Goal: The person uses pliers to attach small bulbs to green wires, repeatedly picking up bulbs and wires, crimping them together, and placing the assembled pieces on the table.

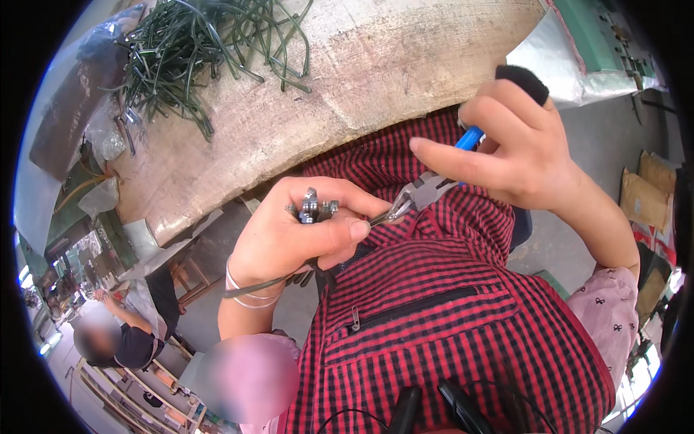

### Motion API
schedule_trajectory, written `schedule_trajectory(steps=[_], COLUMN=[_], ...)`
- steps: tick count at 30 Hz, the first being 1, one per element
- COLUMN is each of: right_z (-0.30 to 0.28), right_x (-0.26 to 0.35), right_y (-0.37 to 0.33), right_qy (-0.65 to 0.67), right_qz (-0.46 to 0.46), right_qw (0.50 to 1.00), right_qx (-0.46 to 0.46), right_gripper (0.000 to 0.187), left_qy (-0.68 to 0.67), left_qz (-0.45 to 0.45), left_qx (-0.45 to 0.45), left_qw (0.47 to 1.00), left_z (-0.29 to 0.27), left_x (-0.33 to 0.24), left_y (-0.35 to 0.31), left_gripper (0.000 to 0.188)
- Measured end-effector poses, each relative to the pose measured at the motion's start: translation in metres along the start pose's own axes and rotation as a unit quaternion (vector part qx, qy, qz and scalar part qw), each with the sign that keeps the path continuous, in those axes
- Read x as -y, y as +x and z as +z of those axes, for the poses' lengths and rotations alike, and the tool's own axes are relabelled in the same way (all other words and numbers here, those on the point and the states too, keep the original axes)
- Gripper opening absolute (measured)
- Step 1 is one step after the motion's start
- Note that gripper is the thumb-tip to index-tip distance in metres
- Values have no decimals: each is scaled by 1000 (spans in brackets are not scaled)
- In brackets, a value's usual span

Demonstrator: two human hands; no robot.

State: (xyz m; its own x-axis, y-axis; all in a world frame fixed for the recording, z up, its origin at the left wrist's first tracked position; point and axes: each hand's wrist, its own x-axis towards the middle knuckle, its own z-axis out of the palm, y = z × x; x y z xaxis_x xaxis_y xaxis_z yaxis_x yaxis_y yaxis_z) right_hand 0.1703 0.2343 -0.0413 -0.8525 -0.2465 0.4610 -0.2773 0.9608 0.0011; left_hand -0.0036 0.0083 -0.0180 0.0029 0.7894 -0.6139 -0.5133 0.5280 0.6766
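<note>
My left hand (278,235) is closed around a few dark cords (311,210), whose ends stick up past the curled fingers. One dark strand runs back beneath the wrist. Between thumb and forefinger, a thin cord end points right, toward the jaws of the pliers (428,191). My right hand (517,152) grips these pliers by their blue handles, and a black sleeve (522,83) covers one finger. The jaws meet the cord end right beside my left fingertips; whether they are clamped on it is too small to tell. Both hands are above my red-and-black checked apron (434,289).
A worn worktable (376,58) spans the top, its near edge just beyond my hands. A tangled heap of dark green cords (195,58) lies at its far left. Clear plastic sheeting (557,58) covers the right corner. Another person (123,329) sits at the lower left.
</note>
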Motion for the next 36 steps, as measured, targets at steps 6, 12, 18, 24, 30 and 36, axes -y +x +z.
schedule_trajectory(steps=[6, 12, 18, 24, 30, 36], right_z=[-6, -9, 20, 2, 12, 18], right_x=[0, 2, 6, 1, 20, 64], right_y=[9, 12, -9, 9, -26, -63], right_qy=[-50, -20, 157, 20, 352, 450], right_qz=[-25, -24, 42, 17, 232, 492], right_qw=[998, 999, 987, 999, 906, 744], right_qx=[13, 32, -11, 17, 31, -42], right_gripper=[55, 47, 51, 47, 40, 49], left_qy=[58, 92, -16, 100, -76, 522], left_qz=[29, 31, 43, 54, 45, 420], left_qx=[-93, -102, -27, -102, 51, -330], left_qw=[994, 990, 999, 988, 995, 665], left_z=[11, 13, 6, 8, 26, -22], left_x=[3, -1, 7, 4, 20, -33], left_y=[0, -3, 1, 6, 1, 53], left_gripper=[28, 29, 32, 28, 27, 15])
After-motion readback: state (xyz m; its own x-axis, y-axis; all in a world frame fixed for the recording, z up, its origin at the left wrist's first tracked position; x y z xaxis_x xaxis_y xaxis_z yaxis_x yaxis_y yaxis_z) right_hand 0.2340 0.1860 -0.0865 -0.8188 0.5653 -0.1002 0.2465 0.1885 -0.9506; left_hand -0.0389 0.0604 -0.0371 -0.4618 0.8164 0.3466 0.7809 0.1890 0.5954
